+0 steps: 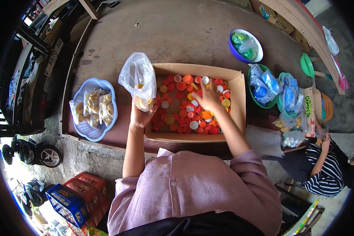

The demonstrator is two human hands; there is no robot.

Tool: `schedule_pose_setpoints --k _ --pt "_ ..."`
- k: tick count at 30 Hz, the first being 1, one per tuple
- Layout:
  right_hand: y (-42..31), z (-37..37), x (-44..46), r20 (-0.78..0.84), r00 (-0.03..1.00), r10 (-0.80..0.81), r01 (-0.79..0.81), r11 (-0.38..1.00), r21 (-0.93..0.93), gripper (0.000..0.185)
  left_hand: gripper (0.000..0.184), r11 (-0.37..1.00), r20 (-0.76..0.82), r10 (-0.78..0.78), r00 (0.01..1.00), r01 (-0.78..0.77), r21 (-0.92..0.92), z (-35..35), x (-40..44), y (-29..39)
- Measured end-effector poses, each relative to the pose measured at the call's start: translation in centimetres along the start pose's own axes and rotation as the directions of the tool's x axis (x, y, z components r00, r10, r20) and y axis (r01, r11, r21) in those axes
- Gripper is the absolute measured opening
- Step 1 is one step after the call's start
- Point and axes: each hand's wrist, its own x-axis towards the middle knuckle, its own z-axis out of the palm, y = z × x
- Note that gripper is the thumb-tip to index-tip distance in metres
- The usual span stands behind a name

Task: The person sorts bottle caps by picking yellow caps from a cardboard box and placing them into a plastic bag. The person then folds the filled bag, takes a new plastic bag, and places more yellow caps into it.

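Note:
My left hand [139,117] holds a clear plastic bag [137,74] upright at the left edge of a cardboard box [200,69]. A few yellowish bottle caps [144,103] show through the bag's lower part. Loose plastic bottle caps [183,114], mostly red and orange with some white and yellow, lie spread over the box floor. Over the right half of the box, my right hand [209,97] reaches down among the caps with its fingers apart; nothing is visible in its grasp. Its fingertips are close to a white cap [205,80].
A blue basket [91,133] of bagged yellowish caps stands left. On the right are a purple-rimmed bowl [240,59], a green basin [252,91] with bagged blue caps, and more bags. A person in a striped top [322,177] sits at lower right.

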Motion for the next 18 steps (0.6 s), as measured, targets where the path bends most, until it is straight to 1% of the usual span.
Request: schedule_pose_setpoints --k 1,2,3,4,5,6,7,8,9,11,12,13,15,17,18 --pt "-0.9 0.7 -1.4 0.181 0.975 0.132 -0.123 0.991 -0.058 0.079 0.048 1.000 0.004 -0.007 1.000 0.007 0.013 -0.1 0.0 0.0" --pt "-1.7 1.0 -2.3 0.238 0.959 0.151 -0.138 0.988 -0.073 0.082 0.048 0.999 0.028 -0.018 0.999 0.019 -0.034 -0.2 0.0 0.0" --pt "-2.8 0.8 -3.1 0.295 0.940 0.171 -0.151 0.985 -0.088 0.084 0.048 0.999 0.023 -0.023 0.999 0.024 -0.035 -0.2 0.0 -0.1" --pt "-3.1 1.0 -3.5 0.239 0.964 0.116 -0.077 0.983 -0.167 0.081 0.052 0.999 0.019 0.005 1.000 -0.004 -0.039 -0.1 0.0 -0.1" --pt "-2.5 1.4 -3.3 0.245 0.962 0.124 -0.084 0.983 -0.165 0.081 0.059 0.999 0.016 0.030 0.999 -0.030 -0.042 -0.1 -0.1 -0.2" --pt "-1.3 2.0 -2.5 0.203 0.977 0.072 -0.063 0.997 -0.051 0.077 0.057 0.999 -0.017 0.033 0.999 -0.033 0.000 -0.2 -0.2 -0.1" --pt "-0.5 1.9 -2.0 0.152 0.988 0.024 -0.033 0.998 0.061 0.073 0.057 1.000 -0.020 0.026 0.999 -0.026 0.000 -0.4 -0.2 0.0" --pt "0.0 1.8 -1.9 -0.041 0.999 -0.016 0.016 1.000 -0.003 0.061 0.057 1.000 0.011 0.018 1.000 -0.018 -0.004 -0.6 -0.1 0.1" --pt "1.4 2.5 -1.4 -0.112 0.993 -0.041 0.053 0.992 0.115 0.050 0.056 1.000 0.042 0.012 0.999 -0.011 -0.008 -0.7 -0.1 0.1" --pt "3.7 2.6 -0.2 -0.154 0.988 0.014 0.041 0.935 0.352 0.042 0.056 1.000 0.041 0.012 0.999 -0.012 -0.002 -0.6 -0.1 0.0" --pt "2.9 1.0 -0.5 -0.187 0.979 0.080 -0.009 0.937 0.350 0.034 0.051 0.999 0.012 0.005 1.000 -0.005 -0.044 -0.6 -0.1 0.1" --pt "3.1 1.4 -0.5 -0.186 0.979 0.082 -0.011 0.936 0.351 0.034 0.049 0.996 -0.017 -0.004 1.000 0.003 -0.085 -0.5 -0.1 0.1" --pt "3.6 2.2 -0.3 -0.452 0.887 0.093 0.060 0.948 0.313 0.029 0.050 0.996 -0.022 0.000 1.000 -0.002 -0.088 -0.6 0.0 0.1" --pt "4.0 2.1 -0.7 -0.462 0.881 0.097 0.070 0.941 0.332 0.026 0.051 0.996 -0.029 0.004 1.000 -0.006 -0.090 -0.7 -0.1 0.1" --pt "3.7 1.4 -1.2 -0.460 0.882 0.106 0.041 0.953 0.300 0.026 0.051 0.996 -0.051 0.006 0.999 -0.010 -0.087 -0.7 -0.1 0.1"
